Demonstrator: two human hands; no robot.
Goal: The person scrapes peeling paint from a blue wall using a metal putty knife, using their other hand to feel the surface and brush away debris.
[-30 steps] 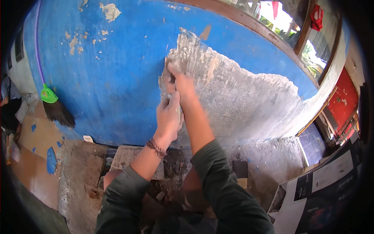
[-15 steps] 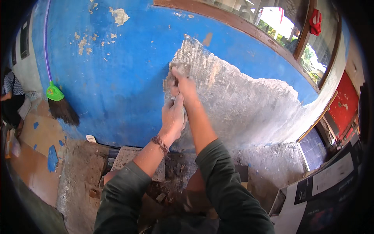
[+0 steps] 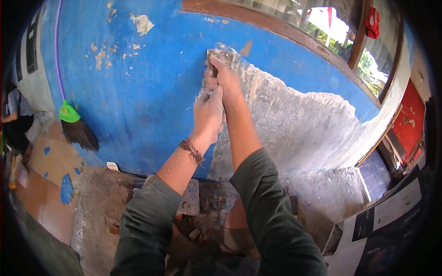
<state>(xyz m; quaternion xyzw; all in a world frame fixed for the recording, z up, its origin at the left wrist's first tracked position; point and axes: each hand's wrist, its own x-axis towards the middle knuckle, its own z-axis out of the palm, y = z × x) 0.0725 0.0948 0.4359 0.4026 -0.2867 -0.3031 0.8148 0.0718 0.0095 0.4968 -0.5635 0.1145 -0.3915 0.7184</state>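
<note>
Both my hands are on a scraper with a flat, wide metal blade (image 3: pixel 223 56), pressed to the wall where blue paint meets bare grey plaster. My right hand (image 3: pixel 226 78) is closed near the blade, its thumb or finger laid along it. Just below, my left hand (image 3: pixel 208 114) is closed round the lower end of the tool; the handle is mostly hidden by my fingers. Blue paint (image 3: pixel 152 87) covers the wall to the left, and a large patch of stripped plaster (image 3: pixel 294 124) spreads to the right. Dust whitens both hands.
A broom (image 3: pixel 70 112) with a purple stick leans at the left. Blue paint flakes (image 3: pixel 66 188) lie on the tiles, and rubble (image 3: pixel 216 200) lies below the wall. A wood-framed window (image 3: pixel 304 39) is above, a printed box (image 3: pixel 368 234) at lower right. Another person (image 3: pixel 17 110) sits far left.
Both hands and the scraper have moved up and slightly right along the edge of the paint, toward the top of the bare patch. The view has shifted a little.
</note>
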